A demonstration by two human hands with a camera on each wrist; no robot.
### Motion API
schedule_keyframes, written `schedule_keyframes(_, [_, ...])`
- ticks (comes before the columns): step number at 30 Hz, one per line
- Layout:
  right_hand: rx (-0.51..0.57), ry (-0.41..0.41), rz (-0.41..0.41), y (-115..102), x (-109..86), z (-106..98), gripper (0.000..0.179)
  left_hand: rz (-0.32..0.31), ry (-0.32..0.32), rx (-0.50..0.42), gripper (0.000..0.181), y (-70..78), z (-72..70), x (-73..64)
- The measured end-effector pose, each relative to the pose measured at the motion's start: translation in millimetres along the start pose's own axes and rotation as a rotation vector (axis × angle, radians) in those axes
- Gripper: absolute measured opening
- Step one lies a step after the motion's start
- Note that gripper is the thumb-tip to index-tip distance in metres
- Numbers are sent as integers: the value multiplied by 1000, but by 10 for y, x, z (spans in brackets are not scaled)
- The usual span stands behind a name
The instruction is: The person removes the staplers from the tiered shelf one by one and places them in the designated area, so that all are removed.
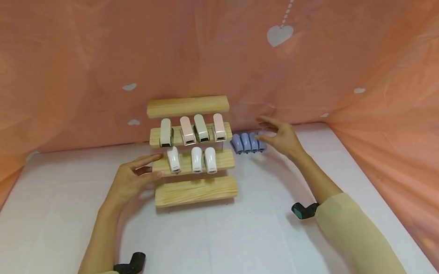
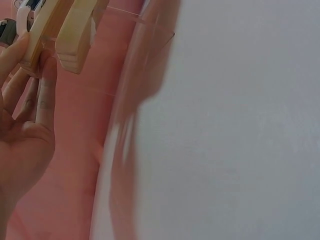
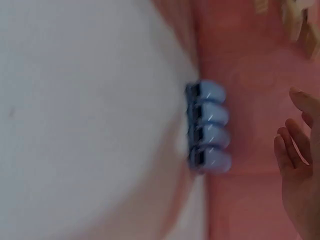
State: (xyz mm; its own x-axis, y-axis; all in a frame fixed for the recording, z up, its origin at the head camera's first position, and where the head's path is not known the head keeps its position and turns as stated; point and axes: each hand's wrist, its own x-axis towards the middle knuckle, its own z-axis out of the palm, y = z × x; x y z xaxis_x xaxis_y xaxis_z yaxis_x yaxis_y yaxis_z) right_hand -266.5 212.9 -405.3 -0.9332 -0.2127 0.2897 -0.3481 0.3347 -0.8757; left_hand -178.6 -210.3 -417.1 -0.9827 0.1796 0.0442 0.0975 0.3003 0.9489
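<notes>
A tiered wooden display rack [image 1: 195, 191] stands against the back, its boards rising in steps. Three white mini staplers [image 1: 196, 160] sit on one middle board; two green staplers [image 1: 166, 133] and two pink staplers [image 1: 187, 130] sit on the board above. My left hand [image 1: 134, 180] grips the left end of the board with the white staplers, thumb and fingers on its edges; in the left wrist view the fingers reach round the wooden end [image 2: 35, 55]. To the rack's right, several blue-purple staplers [image 3: 212, 114] stand side by side on the table. My right hand [image 1: 283, 139] hovers beside them, fingers spread, holding nothing.
A white cloth covers the table [image 1: 220, 255]. Behind and at both sides hangs an orange-pink curtain [image 1: 196, 36] with white hearts. The rack's top board [image 1: 187, 106] and lowest board carry nothing. A black wrist camera [image 1: 132, 265] is strapped to each forearm.
</notes>
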Motion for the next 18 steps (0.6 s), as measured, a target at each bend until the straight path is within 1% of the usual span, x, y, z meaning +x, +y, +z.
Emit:
schedule_keyframes(4, [41, -50, -70, -351, -37, 64, 56, 1, 3, 5, 54, 0, -2, -7])
schedule_keyframes(7, [37, -81, -127, -566, -64, 108, 55, -2, 0, -10, 54, -16, -4, -26])
schedule_keyframes(12, [42, -99, -183, -717, -57, 146, 55, 20, -7, -27, 54, -24, -3, -21])
schedule_keyframes(18, [89, -131, -205, -796, -57, 186, 54, 47, -20, -22, 53, -2, 3, -4])
